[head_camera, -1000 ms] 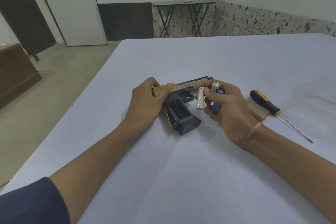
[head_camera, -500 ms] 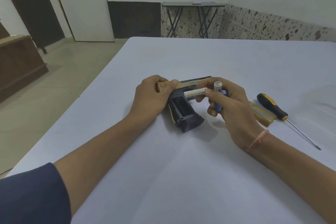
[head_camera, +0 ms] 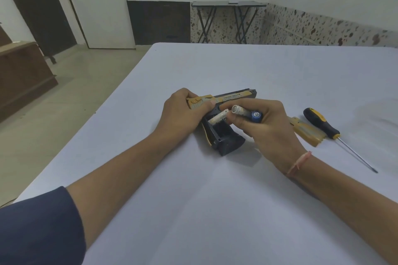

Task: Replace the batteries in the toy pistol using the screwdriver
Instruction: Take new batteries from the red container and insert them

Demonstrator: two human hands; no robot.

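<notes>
The toy pistol [head_camera: 228,146] lies on its side on the table [head_camera: 215,211] between the 2 hands, its grip compartment open. The left hand [head_camera: 183,114] grips its rear end. The right hand [head_camera: 271,131] pinches 1 white battery [head_camera: 217,119] tilted into the compartment and curls round a 2nd white battery [head_camera: 239,110] and a blue battery [head_camera: 256,116]. A yellow cover [head_camera: 305,130] and the screwdriver [head_camera: 321,122] lie just right of that hand.

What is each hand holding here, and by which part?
Left hand grips the toy pistol at its rear end. Right hand pinches a white battery by one end; a second white battery and a blue battery sit between its fingers.
</notes>
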